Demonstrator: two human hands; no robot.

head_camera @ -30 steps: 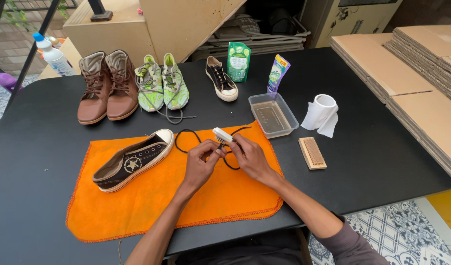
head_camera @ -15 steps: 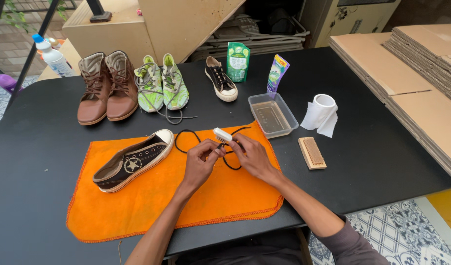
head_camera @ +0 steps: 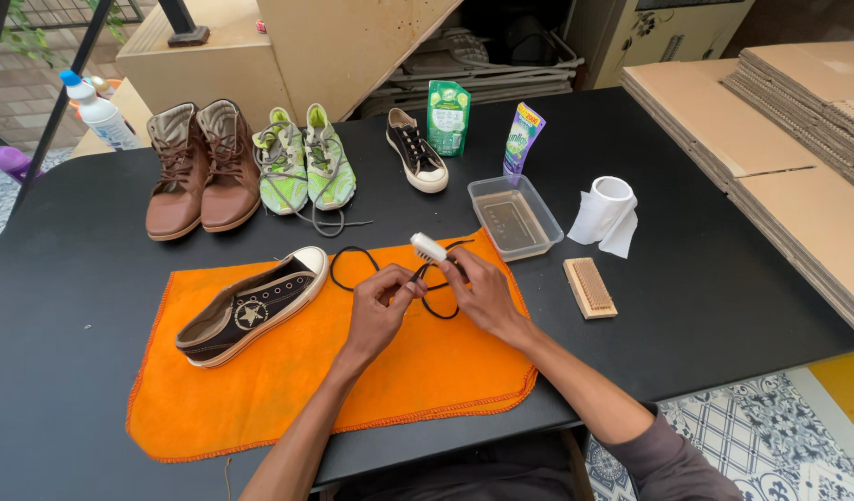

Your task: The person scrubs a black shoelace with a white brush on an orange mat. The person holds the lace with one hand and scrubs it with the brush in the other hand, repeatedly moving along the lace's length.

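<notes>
Head cam view, looking straight down at both hands over an orange cloth (head_camera: 288,390) on a black table (head_camera: 74,306).

Left hand (head_camera: 379,311) is pinched shut on a black shoelace (head_camera: 353,255), fingers curled in tight. Right hand (head_camera: 478,292) is just beside it, closed around a small brush with a white head (head_camera: 428,247), the head sticking out past the fingertips and resting right against the lace. The lace loops out on the cloth just beyond the left hand and hangs between the two hands.

Off to the left of the left hand, a dark low sneaker with a white sole (head_camera: 252,306) lies on the cloth, no lace in it. Just right of the right hand there's a wooden scrub brush (head_camera: 589,288), and a clear plastic tub (head_camera: 513,216) a bit beyond that, with a paper roll (head_camera: 608,213) next to it.

Well beyond the hands: brown boots (head_camera: 200,167), green sneakers (head_camera: 304,162), the other dark sneaker (head_camera: 416,162), a green pouch (head_camera: 447,116) and a purple tube (head_camera: 522,139).
</notes>
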